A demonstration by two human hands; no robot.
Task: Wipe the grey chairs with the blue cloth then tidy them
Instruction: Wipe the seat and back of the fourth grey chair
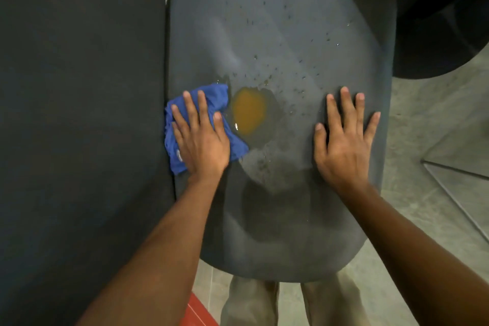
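— Forearms come in from the bottom edge; what is each hand doing?

— Left hand lies flat, fingers straight and spread, pressing the cloth onto the chair. Right hand is flat too, fingers apart, holding nothing, just bracing the seat.

— Where is the cloth?

— Bunched under the left palm, sticking out beyond its fingertips and on its little-finger side, at the seat's edge where a second chair sits just beside it.

— And the mess?

— An orange puddle sits just off the left thumb, between the two hands. Droplets scatter beyond the fingertips.

— How would you wipe it well?

— I'd judge a sweep thumb-ward through the puddle, keeping the palm flat so the cloth soaks rather than pushes liquid toward the right hand. Then fold to a dry face and chase the droplets. The right hand should keep bracing.
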